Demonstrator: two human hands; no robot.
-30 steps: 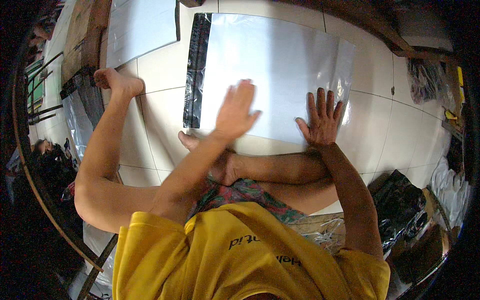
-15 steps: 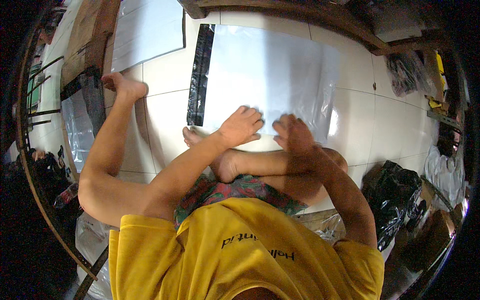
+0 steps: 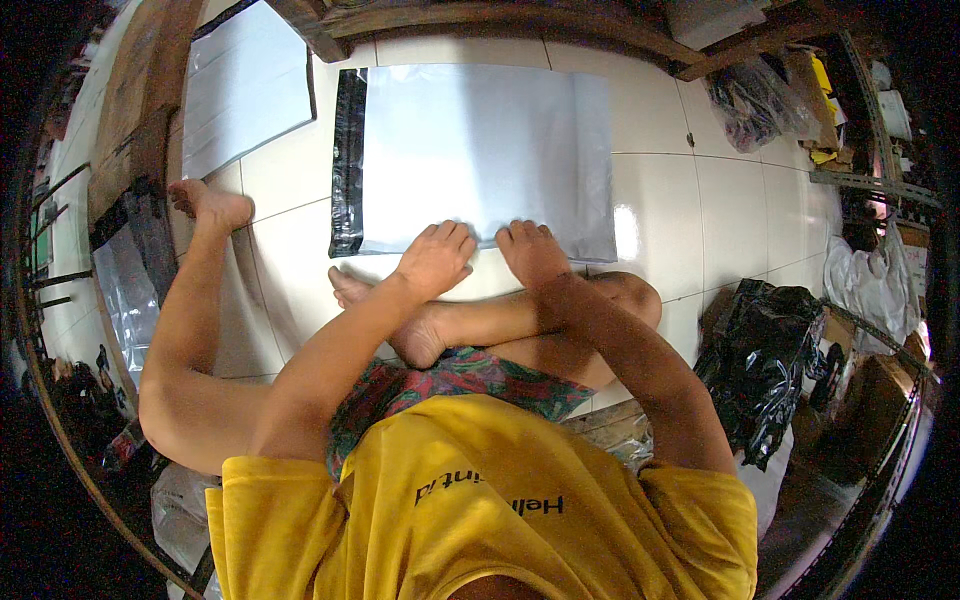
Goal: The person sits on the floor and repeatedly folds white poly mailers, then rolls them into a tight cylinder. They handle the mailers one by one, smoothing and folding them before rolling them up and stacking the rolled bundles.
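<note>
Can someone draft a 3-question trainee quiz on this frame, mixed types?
1. True or false: both hands rest on the near edge of the flat grey plastic mailer bag lying on the white tiled floor.
2. Multiple choice: the bag's black strip runs along which side in the picture? A left, B right, C far edge.
3. What lies crumpled on the floor at the person's right?

Key
1. True: left hand and right hand lie side by side on it.
2. A.
3. A black plastic bag.
</note>
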